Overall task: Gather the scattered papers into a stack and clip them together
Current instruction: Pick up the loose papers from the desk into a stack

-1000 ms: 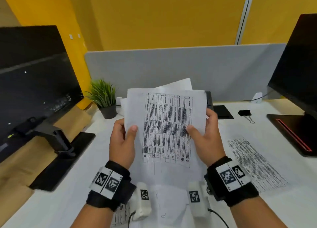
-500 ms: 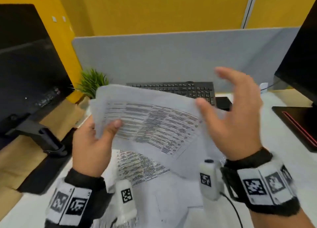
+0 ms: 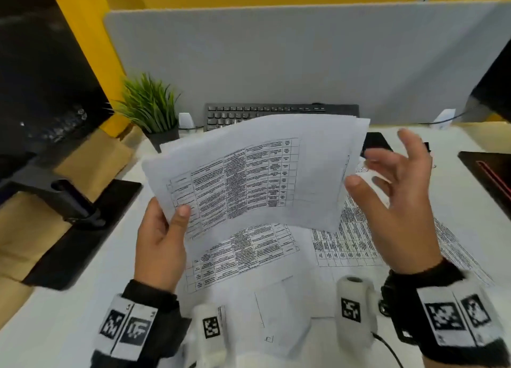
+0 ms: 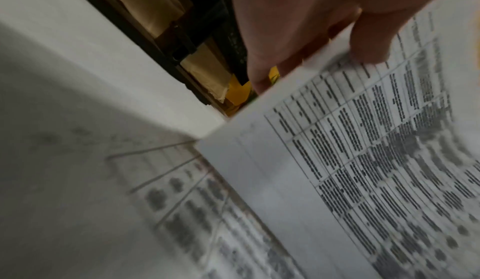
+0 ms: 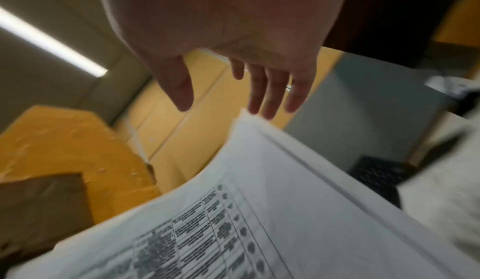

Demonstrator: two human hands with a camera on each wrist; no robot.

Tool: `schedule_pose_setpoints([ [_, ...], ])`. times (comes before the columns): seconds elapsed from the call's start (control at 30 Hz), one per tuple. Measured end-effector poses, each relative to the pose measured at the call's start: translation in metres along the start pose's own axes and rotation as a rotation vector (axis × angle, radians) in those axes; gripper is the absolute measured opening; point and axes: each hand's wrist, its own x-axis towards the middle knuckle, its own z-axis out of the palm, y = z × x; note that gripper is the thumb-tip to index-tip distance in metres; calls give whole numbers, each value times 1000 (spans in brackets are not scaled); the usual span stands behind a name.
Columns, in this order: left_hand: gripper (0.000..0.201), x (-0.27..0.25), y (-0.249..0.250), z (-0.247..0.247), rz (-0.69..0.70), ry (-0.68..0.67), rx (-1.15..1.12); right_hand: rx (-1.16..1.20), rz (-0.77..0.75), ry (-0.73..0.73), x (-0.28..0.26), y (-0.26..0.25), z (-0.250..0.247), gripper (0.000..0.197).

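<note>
My left hand (image 3: 177, 215) pinches a stack of printed papers (image 3: 262, 179) at its lower left corner, thumb on top, and holds it tilted above the desk. The left wrist view shows the same grip (image 4: 363, 43) on the stack (image 4: 363, 160). My right hand (image 3: 378, 163) hovers open with spread fingers just right of the stack's right edge and holds nothing; its fingertips (image 5: 267, 107) are close to the stack's corner (image 5: 259, 201). Loose printed sheets (image 3: 249, 251) (image 3: 345, 243) lie on the white desk (image 3: 69, 312) under the stack. I cannot make out a clip.
A black keyboard (image 3: 276, 113) and a small potted plant (image 3: 149, 105) stand against the grey partition (image 3: 276, 58). A monitor (image 3: 41, 91) with a black base (image 3: 83, 229) is on the left. Another monitor base (image 3: 486, 168) is at the right edge.
Both hands held the stack upright before. My right hand has let go and spread open, and the stack has turned sideways, held by my left hand alone.
</note>
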Motion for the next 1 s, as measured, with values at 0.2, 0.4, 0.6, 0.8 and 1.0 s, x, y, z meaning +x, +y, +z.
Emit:
schedule_pose_setpoints([
  [0.2,21,15,55,9,448,-197,359,-670,-555,-228,40,-58,18,69],
  [0.4,101,35,56,8,467,79,192,22,-335,-206,48,-60,12,17],
  [0.6,36,31,47,20,129,-108,-72,318,-119,-176,26,-43,34,34],
  [0.8,42,8,15,19,93,-47,-31,347,136,-120,-5,-11,42,37],
  [1.0,28,22,47,18,230,26,-63,436,-44,-130,5,-43,49,36],
])
